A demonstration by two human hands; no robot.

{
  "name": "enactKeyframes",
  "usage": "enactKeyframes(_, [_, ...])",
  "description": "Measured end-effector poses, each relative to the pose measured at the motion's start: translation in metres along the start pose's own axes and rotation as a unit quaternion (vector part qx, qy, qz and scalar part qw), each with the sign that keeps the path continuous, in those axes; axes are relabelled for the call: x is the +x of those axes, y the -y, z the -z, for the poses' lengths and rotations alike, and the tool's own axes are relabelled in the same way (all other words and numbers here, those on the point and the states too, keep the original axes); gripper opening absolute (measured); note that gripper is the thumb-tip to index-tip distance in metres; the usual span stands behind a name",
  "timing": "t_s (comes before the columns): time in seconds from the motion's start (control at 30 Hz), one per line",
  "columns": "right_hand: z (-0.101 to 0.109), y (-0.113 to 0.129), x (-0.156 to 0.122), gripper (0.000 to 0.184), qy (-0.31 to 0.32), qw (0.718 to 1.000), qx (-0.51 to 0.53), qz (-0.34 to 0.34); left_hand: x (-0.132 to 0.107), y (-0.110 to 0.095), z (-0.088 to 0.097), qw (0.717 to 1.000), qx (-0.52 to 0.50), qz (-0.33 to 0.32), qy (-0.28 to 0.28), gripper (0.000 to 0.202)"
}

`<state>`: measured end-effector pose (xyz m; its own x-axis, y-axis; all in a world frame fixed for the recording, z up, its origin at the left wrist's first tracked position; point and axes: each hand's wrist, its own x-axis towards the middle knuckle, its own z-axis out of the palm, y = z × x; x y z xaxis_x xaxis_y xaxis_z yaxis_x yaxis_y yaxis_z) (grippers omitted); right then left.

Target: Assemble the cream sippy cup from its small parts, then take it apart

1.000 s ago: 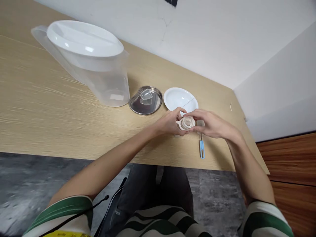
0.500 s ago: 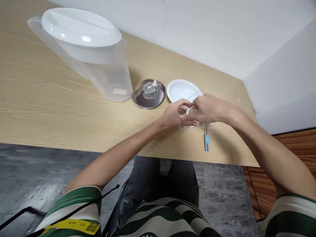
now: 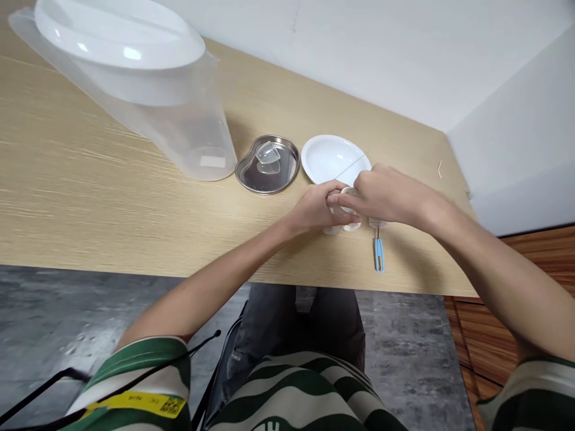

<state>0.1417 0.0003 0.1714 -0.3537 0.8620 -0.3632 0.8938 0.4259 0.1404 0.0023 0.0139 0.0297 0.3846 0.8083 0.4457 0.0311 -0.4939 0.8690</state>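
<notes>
Both my hands meet over the wooden table [image 3: 90, 197] near its front edge. My left hand [image 3: 314, 209] and my right hand [image 3: 381, 194] are closed together round a small pale round part [image 3: 347, 193], mostly hidden by the fingers. A small white piece [image 3: 335, 230] peeks out beneath my left hand. Just right of it lies a small brush with a blue handle [image 3: 379, 254], its bristle end under my right hand.
A large clear plastic pitcher with a white lid [image 3: 130, 66] stands at the back left. A heart-shaped steel dish [image 3: 268, 164] holds a small clear piece. A white plate [image 3: 333, 158] lies behind my hands. The wall runs along the table's far edge.
My right hand has moved over the pale round part, which showed openly between my fingers a second ago. Both hands have closed tighter round it.
</notes>
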Motion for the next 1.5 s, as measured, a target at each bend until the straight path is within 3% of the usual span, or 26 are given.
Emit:
enactKeyframes(0.13, [-0.003, -0.009, 0.002, 0.05, 0.019, 0.998, 0.054, 0.038, 0.0, -0.001, 0.001, 0.998, -0.061, 0.032, 0.011, 0.056])
enactKeyframes(0.23, [-0.006, -0.015, 0.001, 0.052, 0.043, 0.996, 0.064, 0.035, 0.001, -0.002, 0.004, 0.999, -0.02, 0.026, 0.025, 0.056])
enactKeyframes(0.4, [-0.011, -0.019, 0.0, 0.042, 0.038, 0.994, 0.082, 0.066, 0.001, -0.006, 0.01, 0.997, -0.024, 0.028, 0.074, 0.079])
enactKeyframes(0.6, [-0.011, -0.02, -0.009, 0.023, 0.04, 0.981, 0.119, 0.145, -0.001, 0.0, 0.01, 0.997, -0.017, 0.006, 0.077, 0.058])
enactKeyframes(0.8, [-0.006, -0.015, -0.01, 0.052, 0.013, 0.969, 0.124, 0.214, 0.0, 0.001, 0.007, 0.998, 0.016, -0.034, 0.051, 0.057])
enactKeyframes(0.9, [-0.004, -0.012, -0.01, 0.044, 0.012, 0.965, 0.108, 0.237, 0.001, 0.005, 0.006, 0.998, -0.011, -0.042, 0.05, 0.058])
enactKeyframes(1.03, [-0.001, -0.012, -0.009, 0.021, 0.008, 0.983, 0.044, 0.179, 0.003, 0.013, 0.002, 0.995, -0.061, -0.054, 0.052, 0.067])
enactKeyframes(1.17, [0.002, -0.012, 0.001, 0.048, 0.066, 0.994, 0.025, 0.089, 0.003, 0.016, -0.002, 0.995, -0.064, -0.051, 0.06, 0.067])
enactKeyframes(1.27, [0.005, -0.007, 0.009, 0.056, 0.077, 0.995, 0.033, 0.047, 0.003, 0.013, -0.006, 0.997, -0.018, -0.051, 0.047, 0.059])
enactKeyframes(1.4, [0.008, 0.0, 0.014, 0.058, 0.079, 0.993, 0.069, 0.048, 0.003, 0.013, -0.011, 0.998, -0.009, -0.064, -0.013, 0.06])
enactKeyframes(1.5, [0.005, 0.001, 0.014, 0.058, 0.075, 0.991, 0.097, 0.047, 0.0, 0.013, -0.013, 0.997, -0.013, -0.071, -0.025, 0.052])
